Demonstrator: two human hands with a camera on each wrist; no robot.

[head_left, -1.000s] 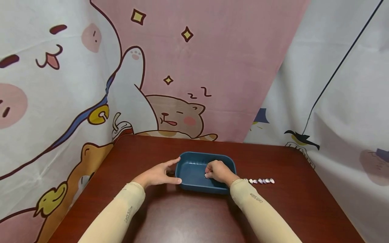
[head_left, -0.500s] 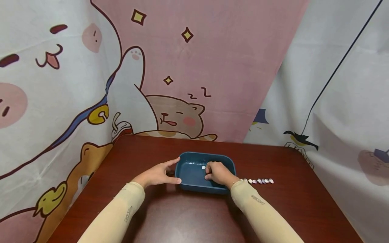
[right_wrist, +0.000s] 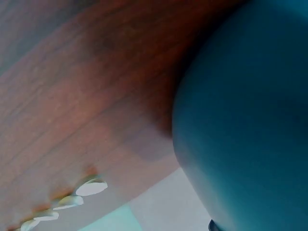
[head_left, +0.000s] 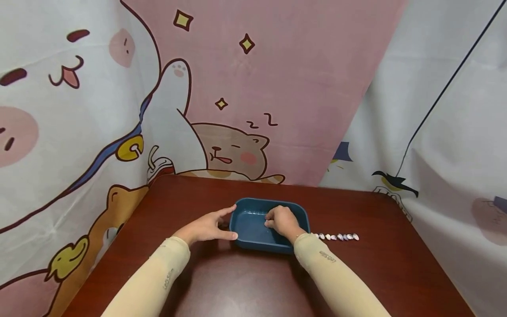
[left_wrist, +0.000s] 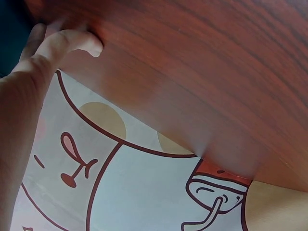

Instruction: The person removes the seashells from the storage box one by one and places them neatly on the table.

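A dark blue rectangular bin (head_left: 257, 244) stands on the table. At its left end my left hand (head_left: 203, 227) spreads its thumb and index finger straight, tips at the rim's front and back corners. Over the bin's floor, my right hand (head_left: 284, 220) reaches in from the right with fingers curled and fingertips pinched together. A small bit of white, like a seashell, shows at those fingertips, mostly covered by them. The left wrist view shows the left hand's fingers (left_wrist: 72, 41) beside the bin; in the right wrist view the bin's wall (right_wrist: 240, 120) hides the right hand.
Right of the bin runs a row of several small white and purplish seashells (head_left: 339, 237), partly behind the right sleeve (head_left: 332, 268). The reddish-brown wooden table (head_left: 245, 281) ends at a printed cloth backdrop (head_left: 297, 110).
The white seashell lay loose on the bin's floor half a second ago; now my right fingers have moved slightly left and back over it. My left hand stays at the bin's end.
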